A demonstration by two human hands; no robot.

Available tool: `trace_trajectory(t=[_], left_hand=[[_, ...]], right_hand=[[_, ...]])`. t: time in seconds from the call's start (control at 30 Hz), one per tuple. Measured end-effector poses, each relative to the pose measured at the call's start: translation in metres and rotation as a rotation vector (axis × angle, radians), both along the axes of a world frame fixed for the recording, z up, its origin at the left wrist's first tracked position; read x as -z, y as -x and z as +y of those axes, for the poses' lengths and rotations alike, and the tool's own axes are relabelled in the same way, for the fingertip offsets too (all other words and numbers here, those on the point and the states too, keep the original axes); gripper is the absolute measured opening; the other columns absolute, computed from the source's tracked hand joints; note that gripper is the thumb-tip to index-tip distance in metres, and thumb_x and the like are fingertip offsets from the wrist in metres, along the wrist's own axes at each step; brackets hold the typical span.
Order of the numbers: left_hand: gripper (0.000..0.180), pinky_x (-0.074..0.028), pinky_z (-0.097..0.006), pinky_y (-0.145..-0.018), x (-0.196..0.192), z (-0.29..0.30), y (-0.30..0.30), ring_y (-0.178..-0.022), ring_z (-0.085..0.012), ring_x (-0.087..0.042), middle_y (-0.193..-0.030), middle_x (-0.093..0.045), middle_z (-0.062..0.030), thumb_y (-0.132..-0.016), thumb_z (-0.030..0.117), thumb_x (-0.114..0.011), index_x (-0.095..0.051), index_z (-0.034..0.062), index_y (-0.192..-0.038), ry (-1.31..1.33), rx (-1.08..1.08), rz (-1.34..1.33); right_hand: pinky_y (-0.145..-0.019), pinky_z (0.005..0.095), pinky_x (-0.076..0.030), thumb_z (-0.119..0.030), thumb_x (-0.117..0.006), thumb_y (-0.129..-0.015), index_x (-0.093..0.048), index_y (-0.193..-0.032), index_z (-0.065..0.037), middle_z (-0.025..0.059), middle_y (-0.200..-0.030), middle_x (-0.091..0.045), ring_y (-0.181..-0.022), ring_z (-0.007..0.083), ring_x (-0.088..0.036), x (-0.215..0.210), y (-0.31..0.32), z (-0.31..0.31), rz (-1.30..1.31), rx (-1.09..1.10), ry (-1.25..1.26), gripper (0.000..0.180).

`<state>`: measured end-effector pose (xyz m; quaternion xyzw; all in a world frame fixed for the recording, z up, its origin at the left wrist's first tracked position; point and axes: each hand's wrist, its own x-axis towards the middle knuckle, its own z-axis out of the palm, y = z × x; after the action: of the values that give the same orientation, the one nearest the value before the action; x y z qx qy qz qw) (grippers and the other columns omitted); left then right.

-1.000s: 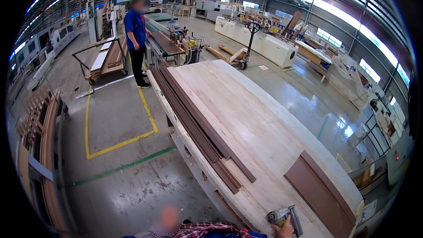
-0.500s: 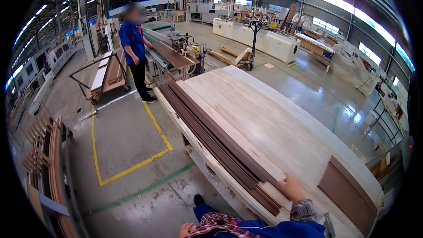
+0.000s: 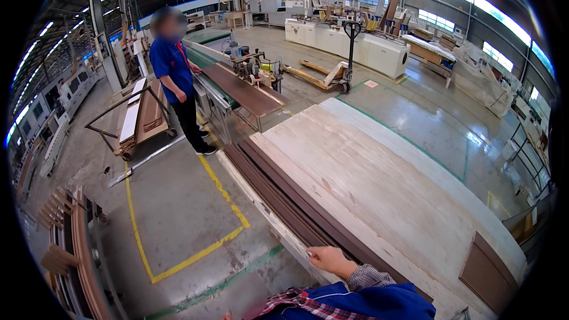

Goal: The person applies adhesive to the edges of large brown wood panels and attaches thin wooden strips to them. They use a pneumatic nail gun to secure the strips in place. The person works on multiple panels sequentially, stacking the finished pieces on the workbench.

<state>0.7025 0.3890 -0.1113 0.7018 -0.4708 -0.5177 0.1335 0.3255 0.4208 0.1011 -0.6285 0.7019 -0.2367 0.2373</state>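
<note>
Long, dark brown, narrow strips [image 3: 269,184] lie side by side along the left edge of a large pale wooden worktable [image 3: 379,178], running from its far left corner toward the near side, where the person's arm covers part of them. The person's right hand [image 3: 332,262], in a grey checked cuff, reaches left over the near part of the strips, its thumb and fingers bent close together at the table's left edge; whether they are clamped on a strip or only touching one, I cannot tell. The left hand [image 3: 227,316] barely shows at the near edge beside a blurred patch, and its grip cannot be made out. On the table's near right part, well apart from the strips, lies a flat brown rectangular board [image 3: 489,272]. Left of the table, yellow painted lines [image 3: 204,253] mark out a floor area, and at the near left stands a rack holding long wooden pieces [image 3: 71,261]. Farther off on the left, a co-worker in a blue shirt [image 3: 169,65] stands at a machine bench bearing a wide brown panel [image 3: 246,90]; left of that person is a metal-framed cart of white and brown boards [image 3: 141,115]. Beyond the table's far end is a pallet truck with yellow forks [image 3: 314,74], before a long white cabinet [image 3: 344,42].
</note>
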Motion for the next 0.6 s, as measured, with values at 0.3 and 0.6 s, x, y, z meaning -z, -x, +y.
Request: trace_trajectory(t=[0.3, 0.6], left_hand=[[0.039, -0.049, -0.036, -0.070, 0.036, -0.130, -0.060, -0.078, -0.0229, -0.063, -0.091, -0.064, -0.0144, -0.088, 0.033, -0.047, -0.060, -0.0004, -0.104, 0.044, 0.064, -0.145], [0.044, -0.047, -0.038, -0.077, -0.046, -0.362, -0.025, -0.088, -0.0329, -0.062, -0.096, -0.062, -0.0238, -0.090, 0.036, -0.043, -0.061, -0.0017, -0.102, 0.298, 0.319, -0.050]], right_hand=[[-0.066, 0.0379, -0.052, -0.030, -0.059, -0.081, -0.063, -0.105, -0.017, 0.0086, -0.082, -0.067, -0.075, 0.0277, -0.064, 0.024, -0.047, -0.051, -0.138, 0.141, -0.058, 0.027], [-0.063, 0.0364, -0.051, -0.022, -0.061, -0.079, -0.067, -0.091, -0.013, 0.0117, -0.077, -0.065, -0.071, 0.0290, -0.064, 0.029, -0.083, -0.124, -0.080, 0.589, 0.179, 0.016]])
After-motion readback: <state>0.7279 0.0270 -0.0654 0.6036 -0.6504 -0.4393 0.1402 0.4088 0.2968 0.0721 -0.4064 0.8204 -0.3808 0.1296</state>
